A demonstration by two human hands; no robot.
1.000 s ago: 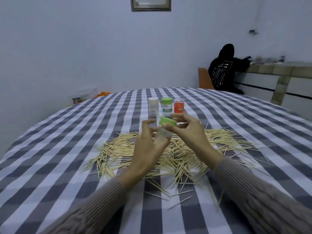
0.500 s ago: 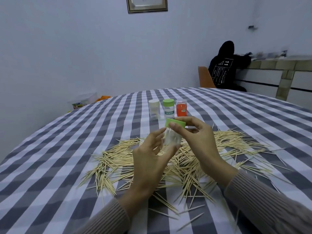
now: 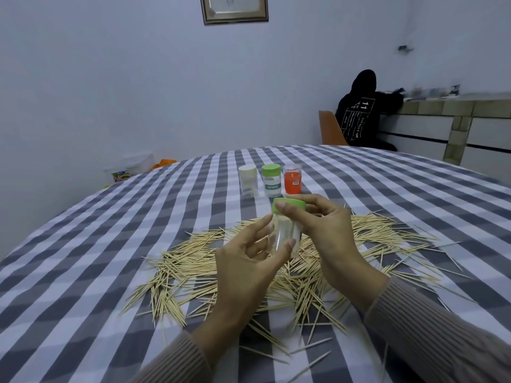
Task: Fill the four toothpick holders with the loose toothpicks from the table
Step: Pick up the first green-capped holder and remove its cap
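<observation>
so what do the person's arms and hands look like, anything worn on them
Both hands, left hand and right hand, are bare: no gloves, rings or watch visible. Each forearm is covered by a long, ribbed knit sleeve in a taupe-brown tone, left sleeve and right sleeve, ending at the wrist.

a plain room in a home, likely a dining area: a big round table (image 3: pixel 83 272) under a grey-and-white checked cloth, a framed picture (image 3: pixel 234 8) on the bare pale wall, an orange chair (image 3: pixel 330 131), and a tiled counter (image 3: pixel 453 109) where 1 hooded person (image 3: pixel 362 111) sits.
</observation>
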